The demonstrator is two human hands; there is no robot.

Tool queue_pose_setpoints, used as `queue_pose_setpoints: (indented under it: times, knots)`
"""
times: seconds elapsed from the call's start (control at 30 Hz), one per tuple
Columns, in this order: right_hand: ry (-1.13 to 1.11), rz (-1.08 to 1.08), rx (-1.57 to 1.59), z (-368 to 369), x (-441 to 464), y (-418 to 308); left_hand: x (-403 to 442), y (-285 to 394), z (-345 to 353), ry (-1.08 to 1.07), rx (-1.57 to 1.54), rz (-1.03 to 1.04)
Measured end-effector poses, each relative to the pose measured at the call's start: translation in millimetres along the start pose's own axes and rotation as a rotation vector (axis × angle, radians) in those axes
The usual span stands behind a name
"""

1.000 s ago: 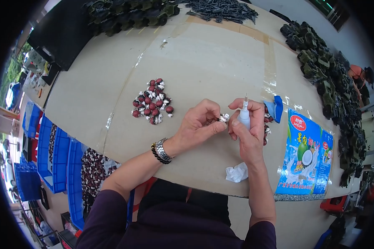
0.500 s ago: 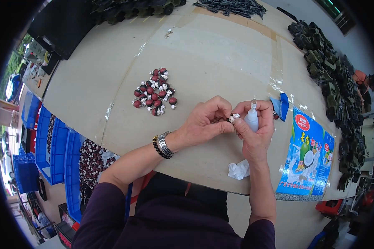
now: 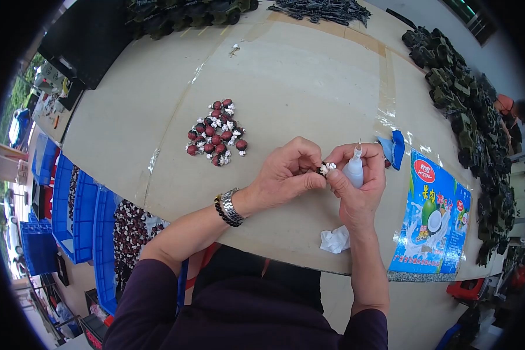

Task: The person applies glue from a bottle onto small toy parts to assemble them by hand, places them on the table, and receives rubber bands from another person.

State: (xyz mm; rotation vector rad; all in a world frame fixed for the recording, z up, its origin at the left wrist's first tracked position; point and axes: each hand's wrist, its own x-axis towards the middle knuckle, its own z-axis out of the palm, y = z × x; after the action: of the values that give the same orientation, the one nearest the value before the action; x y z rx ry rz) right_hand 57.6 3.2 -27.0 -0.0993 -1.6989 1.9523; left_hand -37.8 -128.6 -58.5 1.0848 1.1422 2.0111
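My left hand [image 3: 283, 178], with a watch and a beaded bracelet on its wrist, pinches a small dark and white figure piece [image 3: 325, 168] between thumb and fingertips. My right hand [image 3: 360, 198] meets it from the other side, its thumb and finger touching the white part. Inside my right hand sits a small translucent squeeze bottle [image 3: 354, 167] with a thin needle tip pointing up. Left of the hands lies a pile of dark red and white small pieces [image 3: 217, 135]. Fingers cover much of the held piece.
Crumpled white tissue [image 3: 335, 239] lies by the table's near edge. A blue cap-like item [image 3: 396, 150] and a blue printed sheet [image 3: 430, 216] are at right. Green model vehicles [image 3: 458, 99] line the far right. Blue bins [image 3: 104, 245] with many pieces stand left; a person [image 3: 510, 116] is beyond.
Both hands stay nearly in place, fingertips shifting slightly around the held piece. The right fingers have moved a little around the bottle. The view has tilted very slightly.
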Motion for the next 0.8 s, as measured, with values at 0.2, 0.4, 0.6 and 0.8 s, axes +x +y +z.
queue_pose_setpoints:
  times: [0.2, 0.4, 0.6, 0.8]
  knots:
    - [0.027, 0.051, -0.007, -0.6, -0.6, -0.1, 0.9, -3.3, 0.1, 0.0, 0.033, 0.016]
    - [0.022, 0.046, -0.005, -1.3, -1.0, 0.5, -0.1, 0.0, 1.1, -0.004, 0.011, -0.019]
    - [0.025, 0.072, 0.021, -0.9, -0.6, -0.6, -1.9, -1.3, -3.0, -0.021, -0.008, -0.042]
    - [0.023, 0.054, 0.021, -1.7, -1.3, 1.9, -0.9, -1.2, 1.1, -0.012, -0.011, -0.003]
